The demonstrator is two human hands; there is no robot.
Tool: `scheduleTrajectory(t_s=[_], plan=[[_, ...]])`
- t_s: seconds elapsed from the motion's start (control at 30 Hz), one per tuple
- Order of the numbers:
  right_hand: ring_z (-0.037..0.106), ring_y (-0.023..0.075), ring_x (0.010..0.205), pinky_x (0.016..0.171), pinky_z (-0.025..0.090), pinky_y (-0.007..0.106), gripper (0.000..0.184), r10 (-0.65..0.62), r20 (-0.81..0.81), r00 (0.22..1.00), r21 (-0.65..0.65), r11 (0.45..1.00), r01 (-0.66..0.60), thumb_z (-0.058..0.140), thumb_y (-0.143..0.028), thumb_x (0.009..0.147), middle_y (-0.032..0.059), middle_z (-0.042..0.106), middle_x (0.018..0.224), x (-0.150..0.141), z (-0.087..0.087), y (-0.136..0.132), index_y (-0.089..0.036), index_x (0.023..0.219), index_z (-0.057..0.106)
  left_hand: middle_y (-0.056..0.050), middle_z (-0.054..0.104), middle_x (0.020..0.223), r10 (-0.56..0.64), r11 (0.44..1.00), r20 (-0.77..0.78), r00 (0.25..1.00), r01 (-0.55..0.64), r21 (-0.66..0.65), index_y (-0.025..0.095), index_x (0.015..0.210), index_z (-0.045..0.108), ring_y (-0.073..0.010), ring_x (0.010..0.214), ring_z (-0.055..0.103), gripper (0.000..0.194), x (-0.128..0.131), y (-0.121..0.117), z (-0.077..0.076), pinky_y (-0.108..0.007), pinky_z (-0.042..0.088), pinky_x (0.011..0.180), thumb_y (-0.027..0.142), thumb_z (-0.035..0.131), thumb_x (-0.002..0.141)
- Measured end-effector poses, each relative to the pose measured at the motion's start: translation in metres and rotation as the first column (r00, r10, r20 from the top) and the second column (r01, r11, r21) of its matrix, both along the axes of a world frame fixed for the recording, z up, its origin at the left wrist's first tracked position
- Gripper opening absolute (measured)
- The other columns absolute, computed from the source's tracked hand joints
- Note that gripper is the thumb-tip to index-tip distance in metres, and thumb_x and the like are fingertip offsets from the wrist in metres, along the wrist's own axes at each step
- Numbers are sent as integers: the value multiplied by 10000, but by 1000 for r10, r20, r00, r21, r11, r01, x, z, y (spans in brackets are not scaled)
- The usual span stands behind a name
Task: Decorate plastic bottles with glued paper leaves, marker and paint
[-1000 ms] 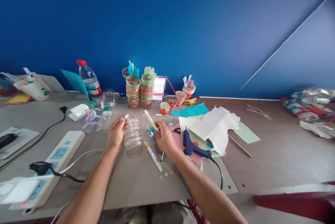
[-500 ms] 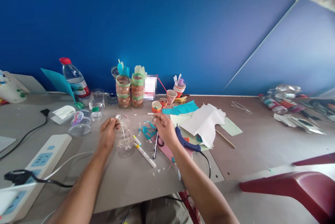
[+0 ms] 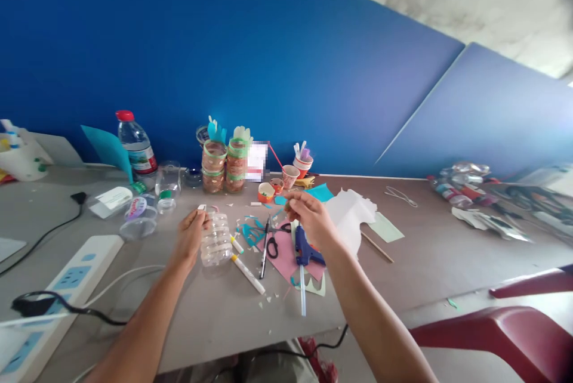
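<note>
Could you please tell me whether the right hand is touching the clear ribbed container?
No, the container is by the left hand, well apart from the right hand.

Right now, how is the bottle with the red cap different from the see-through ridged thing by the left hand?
The red-capped bottle looks taller than the ridged clear piece. The bottle wears a colourful label; the ridged piece shows none. The bottle stands near the blue wall, while the ridged piece is beside the left hand. Both are see-through.
</note>
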State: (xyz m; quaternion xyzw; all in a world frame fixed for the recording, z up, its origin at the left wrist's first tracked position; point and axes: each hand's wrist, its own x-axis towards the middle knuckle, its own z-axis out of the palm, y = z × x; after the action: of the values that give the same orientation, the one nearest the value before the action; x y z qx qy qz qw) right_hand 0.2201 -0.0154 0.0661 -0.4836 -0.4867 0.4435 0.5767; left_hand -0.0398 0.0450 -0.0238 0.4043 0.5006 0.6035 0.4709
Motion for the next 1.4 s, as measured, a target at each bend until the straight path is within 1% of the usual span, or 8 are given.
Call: scheduleTrajectory(t_s=[0.1, 0.2, 0.47, 0.67, 0.83, 1.07, 1.23, 1.4], plan=[[583, 127, 590, 608, 486, 278, 251, -43, 224, 974, -12, 999, 47, 594, -359, 821, 13, 682, 735, 3, -9, 23, -175, 943, 713, 49, 444, 563, -27, 999, -53, 998, 26, -25, 204, 600, 506, -105, 544, 375, 326, 0, -1, 2, -230, 279, 497, 494, 653, 630], [656, 163, 706, 674, 524, 287, 276, -125, 613, 780, -5, 987, 162, 490, -286, 900, 34, 727, 820, 14, -8, 59, -181, 990, 729, 40, 454, 558, -9, 999, -163, 987, 4, -33, 211, 587, 492, -117, 555, 384, 350, 0, -2, 5, -245, 289, 512, 541, 593, 647], [608, 312, 1256, 1023, 473, 385, 436, -119, 899, 421, -4, 960, 280, 601, -197, 916, 184, 660, 1339, 31, 16, 163, -123, 1346, 610, 28, 440, 543, -10, 1000, -306, 952, 11, 2, 227, 530, 423, -141, 568, 408, 361, -2, -6, 7, -264, 341, 553, 534, 518, 693], [649, 291, 1166, 972, 529, 430, 353, -8, 971, 237, -66, 950, 304, 640, -317, 965, 173, 656, 1293, 20, 6, 204, -132, 1265, 636, 32, 420, 544, -25, 999, -326, 945, 33, 18, 235, 538, 416, -146, 562, 398, 382, -3, -7, 7, -272, 351, 560, 552, 493, 736], [667, 298, 1127, 931, 549, 447, 291, 22, 983, 181, -80, 943, 324, 533, -280, 1012, 157, 682, 1232, 37, 5, 216, -167, 1250, 658, 36, 402, 556, -36, 999, -308, 951, 35, -8, 240, 545, 403, -147, 567, 404, 384, -2, -8, 7, -276, 344, 566, 563, 486, 734], [622, 308, 1245, 965, 494, 360, 658, 57, 980, 188, -98, 972, 215, 654, -354, 925, 132, 662, 1361, 42, 4, 211, -222, 1528, 422, 31, 422, 550, -46, 998, -350, 936, 58, 25, 236, 550, 413, -150, 566, 402, 390, -2, -5, 0, -283, 339, 578, 554, 474, 767], [663, 255, 1101, 918, 564, 437, 357, 89, 969, 229, -146, 958, 246, 635, -364, 975, 108, 655, 1274, 30, -2, 218, -183, 1282, 619, 30, 424, 553, -24, 999, -311, 950, 34, 27, 235, 549, 414, -151, 568, 408, 402, -2, -5, 5, -279, 349, 577, 578, 516, 732], [654, 231, 1090, 924, 576, 443, 321, -43, 956, 291, -62, 938, 340, 615, -356, 991, 104, 627, 1307, 54, 4, 220, -195, 1268, 619, 31, 410, 549, -9, 1000, -292, 956, 9, 0, 234, 554, 421, -150, 561, 393, 411, -3, -5, 2, -271, 340, 554, 592, 525, 727]])
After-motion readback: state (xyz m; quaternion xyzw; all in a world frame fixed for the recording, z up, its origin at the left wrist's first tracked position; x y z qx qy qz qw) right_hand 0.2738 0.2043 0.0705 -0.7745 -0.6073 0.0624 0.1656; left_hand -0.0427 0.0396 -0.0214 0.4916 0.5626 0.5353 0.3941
